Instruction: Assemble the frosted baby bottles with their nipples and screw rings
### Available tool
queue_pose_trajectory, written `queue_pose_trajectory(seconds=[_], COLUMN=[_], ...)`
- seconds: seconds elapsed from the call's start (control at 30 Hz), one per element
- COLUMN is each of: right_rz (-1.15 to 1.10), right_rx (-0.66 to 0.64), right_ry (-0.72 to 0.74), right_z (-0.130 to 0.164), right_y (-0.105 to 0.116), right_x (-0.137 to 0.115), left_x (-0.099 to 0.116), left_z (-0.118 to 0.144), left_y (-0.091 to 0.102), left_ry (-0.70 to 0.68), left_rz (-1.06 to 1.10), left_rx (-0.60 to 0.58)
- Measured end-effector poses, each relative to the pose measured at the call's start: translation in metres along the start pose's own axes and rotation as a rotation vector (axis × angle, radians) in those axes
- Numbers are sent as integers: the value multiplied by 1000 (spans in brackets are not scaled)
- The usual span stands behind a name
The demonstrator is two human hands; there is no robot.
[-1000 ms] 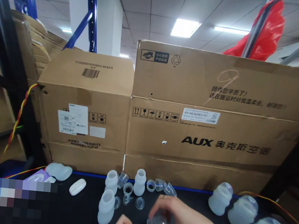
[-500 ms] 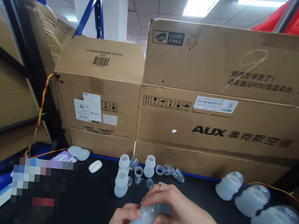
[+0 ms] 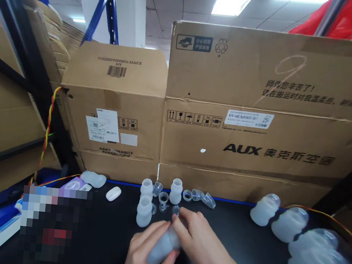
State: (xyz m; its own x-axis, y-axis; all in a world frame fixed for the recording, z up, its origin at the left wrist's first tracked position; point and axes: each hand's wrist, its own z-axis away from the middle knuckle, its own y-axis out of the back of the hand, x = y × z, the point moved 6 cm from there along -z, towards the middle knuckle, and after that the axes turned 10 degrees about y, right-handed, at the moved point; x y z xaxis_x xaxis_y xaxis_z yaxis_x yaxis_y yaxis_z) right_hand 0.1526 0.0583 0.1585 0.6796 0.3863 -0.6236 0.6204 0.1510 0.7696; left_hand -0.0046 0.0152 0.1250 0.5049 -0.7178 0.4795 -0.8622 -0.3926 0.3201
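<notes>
Head view: tilted bottle (image 3: 164, 247) in the grasp of left hand (image 3: 141, 249), wrapped around the body, and of right hand (image 3: 198, 236), closed over the upper end; top of bottle covered by the grip. Location: midway between the side edges of the table (image 3: 110, 233), nearer the front edge than the three upright bottles (image 3: 144, 215). Toward the back edge, beside those: loose clear plastic parts (image 3: 197, 195). Toward the back left corner: white mouse (image 3: 113, 193). Toward the right edge, well apart from both hands: capped bottles (image 3: 288, 228).

head camera; faces forward, slightly down; table (image 3: 104, 233) near, cardboard (image 3: 229, 96) beyond
</notes>
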Motion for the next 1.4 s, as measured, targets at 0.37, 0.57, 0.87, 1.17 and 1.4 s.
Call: queue_pose_trajectory(seconds=[0.37,0.57,0.87,1.17,1.4], right_rz=[129,426,-163,-384,-293], right_rx=[-55,63,-163,-198,-277], right_ry=[-125,-332,-163,83,18], right_z=[-9,9,21,9,20], right_y=[17,109,101,74,71], right_x=[41,112,113,57,61], left_x=[-17,-53,-57,-55,-33], left_z=[37,68,60,46,41], left_y=[-45,-80,-71,-57,-23], left_ry=[193,283,523,916,326], left_rz=[-235,-182,149,683,129], left_rx=[-120,-501,-582,-250,29])
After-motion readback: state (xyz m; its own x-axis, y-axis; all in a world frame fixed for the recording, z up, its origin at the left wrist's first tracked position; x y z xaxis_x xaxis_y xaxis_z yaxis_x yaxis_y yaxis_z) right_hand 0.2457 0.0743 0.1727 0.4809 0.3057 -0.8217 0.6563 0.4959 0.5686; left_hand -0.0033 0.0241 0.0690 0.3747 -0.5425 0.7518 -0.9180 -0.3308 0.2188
